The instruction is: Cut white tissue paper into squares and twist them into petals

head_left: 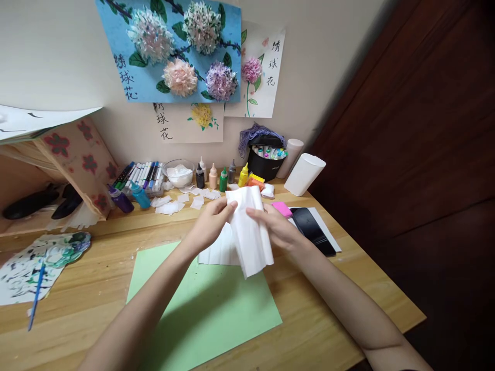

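Both hands hold a folded white tissue (251,237) above the desk. My left hand (212,219) pinches its upper left edge, thumb on the front. My right hand (281,225) grips the right side with its thumb across the front; its other fingers are behind the tissue. Beneath lies a green sheet of paper (212,314). Another white tissue with creases (219,247) rests on the sheet's far edge, partly covered by the held one.
Paint bottles (223,180), torn white scraps (170,207), a glass bowl (180,175) and markers (141,175) line the back. A black case (314,229) lies right. A paintbrush (36,296) rests left on painted paper (23,268). Flower pictures (174,51) hang on the wall.
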Available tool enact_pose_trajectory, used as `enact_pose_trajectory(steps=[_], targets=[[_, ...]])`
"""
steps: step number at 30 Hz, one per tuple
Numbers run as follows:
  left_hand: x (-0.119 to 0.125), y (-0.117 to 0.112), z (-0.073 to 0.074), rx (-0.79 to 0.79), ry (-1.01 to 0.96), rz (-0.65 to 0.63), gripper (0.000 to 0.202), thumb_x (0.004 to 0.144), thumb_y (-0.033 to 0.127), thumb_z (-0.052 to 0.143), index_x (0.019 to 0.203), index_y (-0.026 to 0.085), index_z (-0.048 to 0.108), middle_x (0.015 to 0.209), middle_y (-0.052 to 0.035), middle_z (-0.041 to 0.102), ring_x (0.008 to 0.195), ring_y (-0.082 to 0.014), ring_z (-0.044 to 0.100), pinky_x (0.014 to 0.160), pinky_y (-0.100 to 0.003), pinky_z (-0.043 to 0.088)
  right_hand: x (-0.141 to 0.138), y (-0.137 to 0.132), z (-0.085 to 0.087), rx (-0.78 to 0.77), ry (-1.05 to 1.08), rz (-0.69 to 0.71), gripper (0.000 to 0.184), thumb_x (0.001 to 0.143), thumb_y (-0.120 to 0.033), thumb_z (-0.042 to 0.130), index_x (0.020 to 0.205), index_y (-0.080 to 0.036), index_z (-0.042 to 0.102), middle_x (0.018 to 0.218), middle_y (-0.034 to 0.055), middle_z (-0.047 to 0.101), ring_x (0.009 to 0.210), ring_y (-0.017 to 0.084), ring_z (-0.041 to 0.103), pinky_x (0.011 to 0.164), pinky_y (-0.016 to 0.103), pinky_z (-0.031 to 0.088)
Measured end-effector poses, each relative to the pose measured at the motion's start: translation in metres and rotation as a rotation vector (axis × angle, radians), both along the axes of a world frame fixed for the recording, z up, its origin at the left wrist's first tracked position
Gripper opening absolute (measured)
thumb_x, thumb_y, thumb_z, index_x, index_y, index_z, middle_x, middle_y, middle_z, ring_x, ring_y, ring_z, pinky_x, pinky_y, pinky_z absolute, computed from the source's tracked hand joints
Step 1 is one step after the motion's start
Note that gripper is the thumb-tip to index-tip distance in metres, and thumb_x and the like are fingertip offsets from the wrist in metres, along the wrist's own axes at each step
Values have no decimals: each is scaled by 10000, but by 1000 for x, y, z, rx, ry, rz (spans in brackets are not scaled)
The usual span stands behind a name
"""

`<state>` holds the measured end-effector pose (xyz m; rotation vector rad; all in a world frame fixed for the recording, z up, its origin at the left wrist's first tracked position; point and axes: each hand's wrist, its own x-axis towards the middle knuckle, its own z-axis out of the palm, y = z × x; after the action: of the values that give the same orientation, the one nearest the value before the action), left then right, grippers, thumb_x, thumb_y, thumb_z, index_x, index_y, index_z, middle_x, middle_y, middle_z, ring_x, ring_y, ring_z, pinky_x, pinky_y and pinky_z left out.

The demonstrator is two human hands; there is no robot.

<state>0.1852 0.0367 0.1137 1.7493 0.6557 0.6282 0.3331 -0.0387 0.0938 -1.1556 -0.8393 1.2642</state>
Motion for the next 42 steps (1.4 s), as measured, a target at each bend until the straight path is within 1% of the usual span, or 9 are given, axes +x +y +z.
enact_pose_trajectory(steps=[8, 15, 22, 25, 28, 32, 36, 38, 42], targets=[[-19, 5, 18, 403, 143, 354, 324, 900, 370, 374, 638, 181, 352, 594, 31, 391, 585, -111, 382, 554, -233, 261, 9, 14, -13, -21, 145, -227, 245, 713, -328, 671, 899, -172, 638, 899, 49, 709, 902, 213, 650, 801, 308, 508], [-22, 11, 11, 566, 207, 601, 298, 905, 292, 390, 630, 179, 377, 543, 19, 431, 537, -111, 379, 529, -229, 230, 25, 15, -17, 146, -336, -469, 340, 828, -495, 504, 863, -170, 598, 835, 30, 652, 818, 187, 602, 756, 295, 455], [-10, -2, 9, 673, 185, 633, 277, 890, 223, 412, 620, 182, 369, 513, 35, 379, 488, -99, 327, 507, -224, 215, 40, 20, -11, 136, -794, -625, 337, 874, -460, 405, 682, -192, 472, 647, -8, 549, 664, 157, 511, 654, 273, 410], [-17, -8, 22, 752, 107, 670, 232, 874, 179, 425, 643, 177, 409, 529, 38, 383, 488, -92, 322, 504, -224, 216, 60, 26, -10, 72, -727, -666, 314, 891, -430, 363, 708, -199, 472, 601, -2, 563, 554, 148, 520, 561, 264, 424], [-41, -7, 45, 821, -40, 899, 289, 888, 195, 431, 605, 167, 381, 549, 37, 358, 514, -81, 319, 507, -226, 209, 87, 29, -17, -113, -758, -772, 330, 909, -409, 297, 766, -193, 502, 559, 11, 574, 423, 145, 492, 460, 267, 408], [-70, 0, 67, 767, -100, 940, 400, 893, 250, 460, 544, 159, 288, 533, 51, 229, 507, -76, 213, 479, -242, 161, 99, 30, -40, -285, -1123, -371, 201, 850, -324, 469, 800, -167, 585, 653, 81, 651, 567, 209, 602, 605, 327, 464], [-67, 13, 58, 664, -133, 777, 389, 885, 270, 467, 547, 162, 309, 543, 49, 270, 521, -76, 250, 492, -227, 206, 72, 32, -49, -122, -1257, -373, 208, 772, -275, 601, 921, -131, 618, 1043, 182, 638, 1026, 306, 575, 910, 424, 403], [-58, 22, 46, 537, -171, 668, 384, 879, 315, 468, 553, 167, 330, 554, 46, 293, 527, -81, 277, 497, -220, 229, 51, 31, -44, 48, -1092, -296, 272, 840, -359, 526, 984, -146, 615, 1099, 152, 626, 1079, 270, 554, 959, 418, 384], [-38, 39, 15, 220, -229, 498, 316, 858, 384, 463, 629, 167, 478, 588, 25, 443, 548, -97, 387, 514, -206, 311, 6, 22, -31, 232, -401, 230, 520, 882, -580, 345, 1119, -186, 588, 1128, 100, 640, 1041, 210, 604, 895, 373, 470]])
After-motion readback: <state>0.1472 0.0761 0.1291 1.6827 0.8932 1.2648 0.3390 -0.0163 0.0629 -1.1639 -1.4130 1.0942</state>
